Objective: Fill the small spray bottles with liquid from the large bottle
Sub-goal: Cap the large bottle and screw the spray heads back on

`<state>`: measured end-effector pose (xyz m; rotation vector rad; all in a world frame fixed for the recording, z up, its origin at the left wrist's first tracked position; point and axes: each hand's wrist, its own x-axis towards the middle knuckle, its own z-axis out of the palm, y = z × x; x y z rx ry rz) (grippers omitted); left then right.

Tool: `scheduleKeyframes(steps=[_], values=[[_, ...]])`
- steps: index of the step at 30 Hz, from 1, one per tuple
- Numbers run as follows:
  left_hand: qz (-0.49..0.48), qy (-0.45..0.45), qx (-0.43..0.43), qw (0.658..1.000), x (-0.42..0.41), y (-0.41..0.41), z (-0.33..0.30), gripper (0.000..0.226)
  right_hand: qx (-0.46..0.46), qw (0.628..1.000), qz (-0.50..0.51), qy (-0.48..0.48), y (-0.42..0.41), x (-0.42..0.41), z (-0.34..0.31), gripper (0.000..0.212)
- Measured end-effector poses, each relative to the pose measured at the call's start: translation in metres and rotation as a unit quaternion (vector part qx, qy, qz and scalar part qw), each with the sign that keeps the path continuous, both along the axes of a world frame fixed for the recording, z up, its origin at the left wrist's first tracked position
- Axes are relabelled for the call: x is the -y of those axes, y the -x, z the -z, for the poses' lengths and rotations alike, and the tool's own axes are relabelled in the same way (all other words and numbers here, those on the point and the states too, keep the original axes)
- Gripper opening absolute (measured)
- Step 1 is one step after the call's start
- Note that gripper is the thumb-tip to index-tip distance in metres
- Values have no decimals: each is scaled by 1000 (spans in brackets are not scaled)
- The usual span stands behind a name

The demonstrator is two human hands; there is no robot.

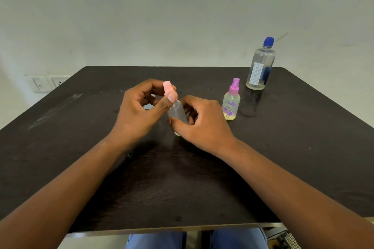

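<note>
A small clear spray bottle (177, 112) with a pale pink spray top (167, 86) stands at the middle of the dark table (202, 178). My left hand (137, 111) pinches the pink top between thumb and fingers. My right hand (200, 123) grips the bottle's body low down, hiding its base. A second small spray bottle (231, 105) with a purple top and purple print stands to the right, holding pale yellowish liquid. The large clear bottle (261, 66) with a blue cap stands capped at the back right, a little liquid at its bottom.
A pale wall rises behind the table, with a white switch and socket plate (49, 83) low at the left. The table's near edge runs just above my blue-clad knees (196, 238). The table's far right corner lies beside the large bottle.
</note>
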<state>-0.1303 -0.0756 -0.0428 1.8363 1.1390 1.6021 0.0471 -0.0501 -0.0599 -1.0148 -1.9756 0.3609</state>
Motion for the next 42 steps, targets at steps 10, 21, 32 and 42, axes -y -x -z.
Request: scheduleKeyframes(steps=[10,21,32,42], values=[[27,41,63,997,-3,4,4,24,-27,999,-16,14,2,1,0,35],[20,59,61,996,-4,3,4,34,-38,999,-24,24,1,2,0,29],[52,85,87,991,-3,4,5,45,-35,999,-30,24,0,2,1,23],[82,100,84,988,0,3,2,29,-44,998,-37,25,0,1,1,26]])
